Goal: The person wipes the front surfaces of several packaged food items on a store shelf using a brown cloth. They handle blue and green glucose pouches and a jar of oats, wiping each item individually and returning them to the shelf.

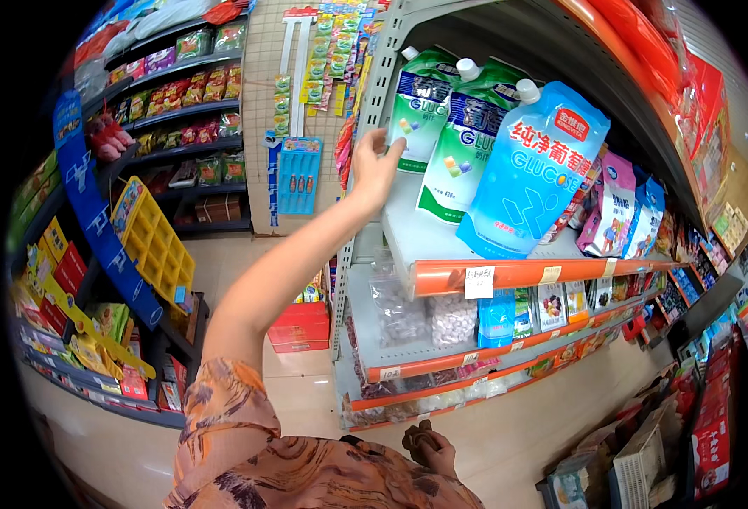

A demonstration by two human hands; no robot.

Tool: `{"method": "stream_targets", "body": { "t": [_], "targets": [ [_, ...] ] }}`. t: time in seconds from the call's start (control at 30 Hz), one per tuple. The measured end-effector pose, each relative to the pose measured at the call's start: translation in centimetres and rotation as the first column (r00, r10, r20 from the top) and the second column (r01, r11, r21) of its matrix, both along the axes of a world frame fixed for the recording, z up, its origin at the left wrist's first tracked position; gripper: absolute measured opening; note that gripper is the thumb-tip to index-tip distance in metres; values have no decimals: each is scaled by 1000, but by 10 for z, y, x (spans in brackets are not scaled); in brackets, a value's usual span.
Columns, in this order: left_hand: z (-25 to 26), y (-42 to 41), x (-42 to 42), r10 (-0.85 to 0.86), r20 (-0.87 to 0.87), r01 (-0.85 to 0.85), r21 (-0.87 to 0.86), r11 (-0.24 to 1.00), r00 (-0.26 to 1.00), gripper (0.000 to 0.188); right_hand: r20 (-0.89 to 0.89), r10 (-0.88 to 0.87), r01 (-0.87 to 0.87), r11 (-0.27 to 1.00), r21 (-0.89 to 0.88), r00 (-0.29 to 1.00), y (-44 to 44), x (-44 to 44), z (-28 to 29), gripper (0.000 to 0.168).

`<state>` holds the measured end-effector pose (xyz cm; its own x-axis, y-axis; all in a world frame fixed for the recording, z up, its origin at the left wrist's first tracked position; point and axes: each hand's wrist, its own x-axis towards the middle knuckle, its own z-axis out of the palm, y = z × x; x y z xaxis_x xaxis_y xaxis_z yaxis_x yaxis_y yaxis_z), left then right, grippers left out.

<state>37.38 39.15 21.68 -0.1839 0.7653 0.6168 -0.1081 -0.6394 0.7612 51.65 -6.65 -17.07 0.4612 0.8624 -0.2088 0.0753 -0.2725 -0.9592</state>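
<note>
My left hand (377, 167) is stretched out at the left end of the upper shelf, fingers curved and apart. Its thumb and fingertips are at the edge of a green and white glucose pouch (417, 124); whether they touch it I cannot tell. A second green and white pouch (460, 156) stands to its right. In front of that leans a blue glucose pouch (530, 175) with a white spout cap. Low by my body, my right hand (439, 455) grips a crumpled brown cloth (419, 439).
An orange shelf edge (444, 275) bears paper price tags. Pink and blue bags (609, 203) stand farther right. Clear bags of pale pieces (453, 321) sit one shelf below. A red carton (299, 327) is on the floor, and a yellow compartment rack (157, 238) stands left.
</note>
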Motion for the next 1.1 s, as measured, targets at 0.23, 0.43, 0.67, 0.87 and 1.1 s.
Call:
{"method": "stream_targets", "body": {
  "t": [0.23,0.43,0.67,0.87,1.1],
  "targets": [
    [37,-46,-26,-669,117,677,-197,709,734,64,60,95,-94,995,-20,994,14,-26,68,35],
    [47,-64,-18,-774,-151,730,-264,631,615,75,139,68,-69,998,4,988,8,-12,10,36],
    [50,-67,10,-741,-297,710,-223,667,603,63,129,86,-90,996,24,988,5,-9,-1,37],
    [48,-74,2,-727,-157,679,-270,683,669,58,142,76,-86,994,63,987,4,-11,-8,35],
    [44,-93,-61,-677,81,670,-270,691,731,56,73,96,-102,992,79,993,11,-23,10,35]
  ]
}}
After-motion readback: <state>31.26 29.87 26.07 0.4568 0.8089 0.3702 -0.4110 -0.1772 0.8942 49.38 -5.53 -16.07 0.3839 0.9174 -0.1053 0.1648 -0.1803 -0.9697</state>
